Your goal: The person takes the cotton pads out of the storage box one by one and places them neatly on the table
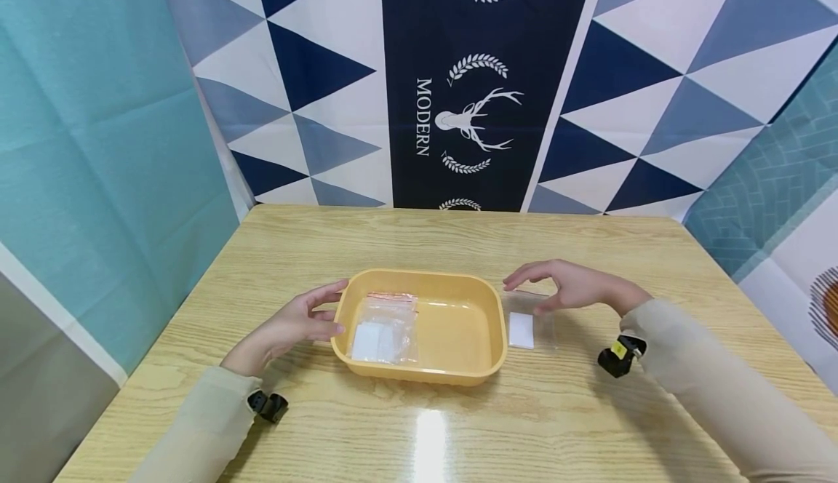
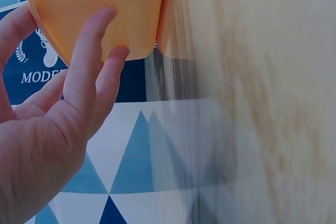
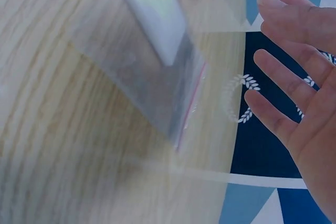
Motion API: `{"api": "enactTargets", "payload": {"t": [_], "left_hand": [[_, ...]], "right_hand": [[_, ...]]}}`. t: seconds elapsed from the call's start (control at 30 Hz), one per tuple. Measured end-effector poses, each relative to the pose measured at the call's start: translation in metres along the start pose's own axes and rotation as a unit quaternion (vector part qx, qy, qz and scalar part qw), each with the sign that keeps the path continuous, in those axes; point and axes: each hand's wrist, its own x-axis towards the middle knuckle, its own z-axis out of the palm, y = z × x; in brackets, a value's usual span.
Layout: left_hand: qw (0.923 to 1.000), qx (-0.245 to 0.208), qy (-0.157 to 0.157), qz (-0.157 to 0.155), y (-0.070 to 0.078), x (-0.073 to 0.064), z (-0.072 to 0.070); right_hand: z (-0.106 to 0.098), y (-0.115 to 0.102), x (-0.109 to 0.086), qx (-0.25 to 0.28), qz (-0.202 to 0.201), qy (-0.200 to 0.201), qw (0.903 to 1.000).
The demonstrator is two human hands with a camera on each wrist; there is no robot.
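A yellow plastic tray point(image 1: 458, 377) sits on the table, several clear zip bags point(image 1: 386, 330) with red strips and white pieces inside lying in its left half. My left hand point(image 1: 297, 323) is at the tray's left end, fingers spread and fingertips right at the rim and outer wall. To the tray's right lies another clear zip bag point(image 3: 131, 72) holding a flat white rectangular piece point(image 1: 521, 330). Over this bag hovers my right hand point(image 1: 569, 285), its fingers extended and nothing in them; in the right wrist view the bag lies apart from the fingers.
The wood-grain table point(image 1: 366, 432) carries the tray and bags. A patterned cloth point(image 1: 327, 105) stands behind its far edge, and a teal cloth point(image 1: 98, 141) hangs along the left side. Each wrist wears a small black camera.
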Motion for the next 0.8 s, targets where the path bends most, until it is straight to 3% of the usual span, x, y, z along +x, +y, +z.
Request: {"api": "enactTargets", "payload": {"t": [0.4, 0.8], "left_hand": [[1.0000, -0.002, 0.002, -0.003, 0.001, 0.000, 0.000], [1.0000, -0.004, 0.006, -0.007, 0.000, 0.000, 0.000]], "right_hand": [[-0.009, -0.017, 0.015, -0.003, 0.004, -0.011, 0.9999], [-0.014, -0.031, 0.036, -0.007, -0.019, -0.017, 0.9997]]}}
